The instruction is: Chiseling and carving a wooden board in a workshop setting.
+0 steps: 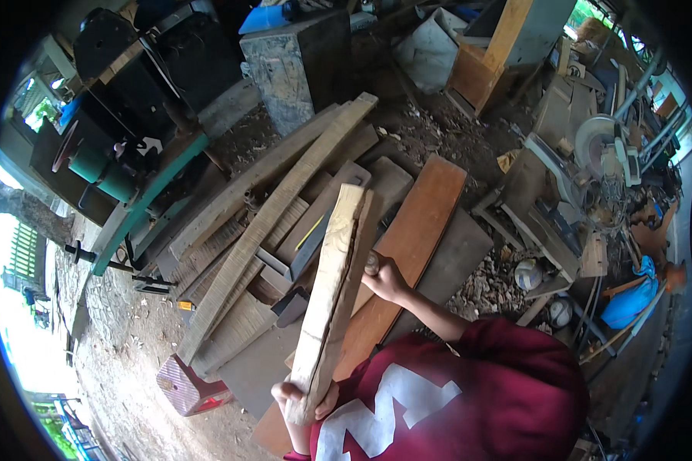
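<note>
A pale, rough wooden beam [328,292] with a long crack down its side stands at a slant in front of me. My left hand [304,399] is closed round its lower end, close against my maroon shirt. My right hand [386,280] grips its right side higher up; the fingers are partly hidden behind the wood. Beneath and behind the beam lie a long reddish-brown board [427,215], a dark flat sheet [454,261] and a pile of long weathered planks [277,207].
A green metal machine stand [150,192] is at upper left, a grey block [273,77] behind the planks. A striped stool [188,384] sits lower left. On the right are a cluttered wooden frame [542,238], a circular saw [600,146], a ball [527,274] and a blue bag [630,300].
</note>
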The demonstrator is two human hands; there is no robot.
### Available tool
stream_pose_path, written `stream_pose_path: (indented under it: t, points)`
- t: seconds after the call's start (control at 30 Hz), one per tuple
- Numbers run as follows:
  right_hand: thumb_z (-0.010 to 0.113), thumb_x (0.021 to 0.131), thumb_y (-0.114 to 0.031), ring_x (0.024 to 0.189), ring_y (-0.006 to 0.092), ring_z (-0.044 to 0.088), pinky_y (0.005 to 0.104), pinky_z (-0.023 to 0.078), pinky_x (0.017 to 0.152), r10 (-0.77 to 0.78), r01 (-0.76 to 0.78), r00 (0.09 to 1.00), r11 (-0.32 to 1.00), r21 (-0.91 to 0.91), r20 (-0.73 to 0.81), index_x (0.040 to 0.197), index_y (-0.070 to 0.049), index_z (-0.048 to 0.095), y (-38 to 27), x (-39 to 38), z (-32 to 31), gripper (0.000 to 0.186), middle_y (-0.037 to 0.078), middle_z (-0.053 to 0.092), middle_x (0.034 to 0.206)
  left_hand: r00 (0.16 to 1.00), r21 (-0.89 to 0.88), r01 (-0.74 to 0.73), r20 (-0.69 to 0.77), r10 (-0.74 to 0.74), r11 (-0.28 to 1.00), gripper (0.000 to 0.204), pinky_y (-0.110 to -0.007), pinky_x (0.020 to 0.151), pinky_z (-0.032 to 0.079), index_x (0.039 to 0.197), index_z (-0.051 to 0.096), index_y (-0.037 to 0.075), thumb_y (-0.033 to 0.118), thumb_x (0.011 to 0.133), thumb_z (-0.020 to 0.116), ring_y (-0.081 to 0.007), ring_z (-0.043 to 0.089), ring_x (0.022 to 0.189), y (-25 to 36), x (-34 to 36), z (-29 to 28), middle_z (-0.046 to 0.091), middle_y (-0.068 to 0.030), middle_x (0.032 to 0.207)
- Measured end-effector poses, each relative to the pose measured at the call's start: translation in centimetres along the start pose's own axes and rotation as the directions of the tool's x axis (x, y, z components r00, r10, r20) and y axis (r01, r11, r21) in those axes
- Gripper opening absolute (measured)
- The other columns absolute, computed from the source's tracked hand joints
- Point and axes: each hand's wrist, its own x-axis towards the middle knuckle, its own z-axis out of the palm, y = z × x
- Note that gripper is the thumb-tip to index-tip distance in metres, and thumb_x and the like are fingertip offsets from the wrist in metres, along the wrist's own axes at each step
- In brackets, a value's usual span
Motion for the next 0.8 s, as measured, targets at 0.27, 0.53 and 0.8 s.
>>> stream_pose_path:
  t: [0.27, 0.53, 0.8]
  points:
    - [0.053, 0.073, -0.005, 0.050, 0.0094, 0.042, 0.0250, 0.038, 0.050, -0.223, 0.225, 0.974, 0.972, -0.072, 0.030, 0.082, -0.001, 0.050, 4.6, -0.3, 1.1, 0.010, 0.004, 0.042, 0.050, 0.900, 0.208, 0.144, -0.433, -0.041, 0.967, 0.072, -0.028, 0.030, 0.032, 0.120, 0.030, 0.002, 0.015, 0.054, 0.054, -0.0211, 0.040, 0.036, 0.0, 2.7, 0.8, 0.048, -0.0170, 0.075]
    - [0.058, 0.076, -0.014, 0.053, 0.0176, 0.049, 0.0283, 0.039, 0.051, 0.027, -0.009, 0.988, 0.993, -0.118, 0.149, 0.080, -0.006, 0.044, 0.1, -0.6, 0.3, 0.017, 0.008, 0.047, 0.057, 0.888, 0.197, -0.128, -0.414, 0.201, 0.972, 0.062, -0.027, 0.027, 0.030, 0.097, 0.042, -0.012, 0.023, 0.046, 0.051, -0.0199, 0.038, 0.032, -0.1, 1.6, 4.6, 0.040, -0.0152, 0.045]
    - [0.054, 0.074, -0.009, 0.048, 0.0097, 0.038, 0.0255, 0.036, 0.047, -0.012, 0.023, 0.990, 0.997, -0.079, 0.138, 0.076, -0.004, 0.040, 0.2, -0.2, 0.1, 0.015, 0.005, 0.038, 0.050, 0.857, 0.397, 0.097, -0.500, 0.127, 0.913, 0.084, -0.028, 0.034, 0.039, 0.122, 0.023, -0.006, 0.013, 0.049, 0.057, -0.0211, 0.047, 0.040, 1.7, 3.7, 4.2, 0.048, -0.0202, 0.084]
